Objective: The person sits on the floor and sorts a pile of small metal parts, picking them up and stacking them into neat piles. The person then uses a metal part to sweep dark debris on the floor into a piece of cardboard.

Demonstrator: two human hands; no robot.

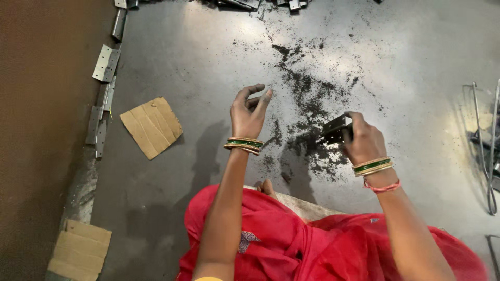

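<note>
Grimy with dark dust, the fingers (259, 99) of the left hand (249, 114) are spread and loosely curled, holding nothing, raised above the floor. The right hand (364, 140) has its fingers closed around a small dark metal hinge (336, 128), which sticks out to the left of the hand just above the floor. Both wrists carry green and gold bangles (244, 144), and the right wrist also has a red thread.

Below the hands, the person's lap is covered in red cloth (271, 239), with a pale mat under it showing between the knees.

Under and beyond the hands lies a grey, shiny concrete floor (208, 62), with a patch of black powder (307, 93) scattered from the top centre down to the right hand. A torn piece of brown cardboard (151, 126) lies flat well to the left of the left hand, and another piece sits at the lower left corner. A line of metal hinges (105, 63) runs along the left edge of the floor, beside a brown wall (41, 130). More metal pieces lie along the top edge. Bent wire rods (487, 151) rest at the far right.
</note>
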